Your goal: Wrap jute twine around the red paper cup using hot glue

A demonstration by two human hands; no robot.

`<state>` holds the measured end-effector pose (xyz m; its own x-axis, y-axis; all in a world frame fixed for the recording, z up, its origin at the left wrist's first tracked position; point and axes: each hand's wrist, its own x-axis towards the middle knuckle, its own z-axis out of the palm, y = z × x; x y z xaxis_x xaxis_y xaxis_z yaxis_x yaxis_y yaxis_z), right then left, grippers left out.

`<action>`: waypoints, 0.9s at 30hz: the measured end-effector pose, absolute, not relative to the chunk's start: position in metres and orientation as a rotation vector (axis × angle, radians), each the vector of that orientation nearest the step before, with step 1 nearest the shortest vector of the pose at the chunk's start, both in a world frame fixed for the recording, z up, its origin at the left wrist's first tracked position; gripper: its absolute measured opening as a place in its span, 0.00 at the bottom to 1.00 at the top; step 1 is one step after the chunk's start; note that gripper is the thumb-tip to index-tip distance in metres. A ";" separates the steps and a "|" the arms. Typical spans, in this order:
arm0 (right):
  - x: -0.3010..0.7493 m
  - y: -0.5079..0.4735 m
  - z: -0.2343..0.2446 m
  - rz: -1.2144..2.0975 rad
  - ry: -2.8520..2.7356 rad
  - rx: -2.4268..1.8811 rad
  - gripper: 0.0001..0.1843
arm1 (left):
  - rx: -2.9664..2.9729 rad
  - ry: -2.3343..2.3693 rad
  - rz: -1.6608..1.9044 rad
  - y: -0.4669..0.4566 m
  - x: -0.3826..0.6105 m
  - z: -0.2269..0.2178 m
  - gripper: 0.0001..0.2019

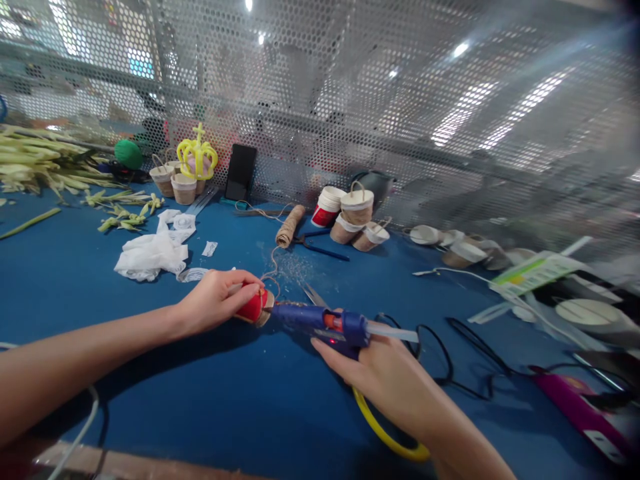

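While the left hand (216, 305) closes its grip on a small red cup (251, 309), thumb and fingers pressing its side, the right hand (386, 368) wraps a full grip around a blue glue gun (305, 318). The cup is tipped over, its tan-banded end turned right towards the nozzle; whether nozzle and cup touch I cannot tell. It looks light and thin-walled, so it would probably dent under a hard squeeze; a gentle pinch on the red side, clear of the nozzle, seems the safest hold. The gun looks stiff and heavier, best taken by its handle, with the tip likely hot. A pale glue stick (395, 332) juts from its rear.

Just beyond the cup, loose twine (274, 263) runs to a twine roll (290, 227) on the blue counter (200, 407), with dark-handled pliers (325, 252) at its right. A yellow loop (380, 430) shows below the right wrist. Farther off, a stack of tan cups (357, 208) stands right of the roll. White lace cloth (153, 255) lies far left of the cup, and a phone (241, 172) leans near the perforated screen (320, 87).
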<state>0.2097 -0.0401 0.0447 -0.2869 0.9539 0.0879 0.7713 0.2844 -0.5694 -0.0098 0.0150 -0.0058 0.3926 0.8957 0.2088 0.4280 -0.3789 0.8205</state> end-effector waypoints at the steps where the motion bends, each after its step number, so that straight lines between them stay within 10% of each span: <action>1: 0.209 -0.040 0.046 0.573 -2.161 -1.555 0.07 | 1.977 1.128 0.878 0.015 -0.010 -0.006 0.13; 27: 0.210 -0.036 0.053 0.536 -2.231 -1.664 0.08 | 2.151 1.035 0.929 0.010 -0.011 -0.008 0.13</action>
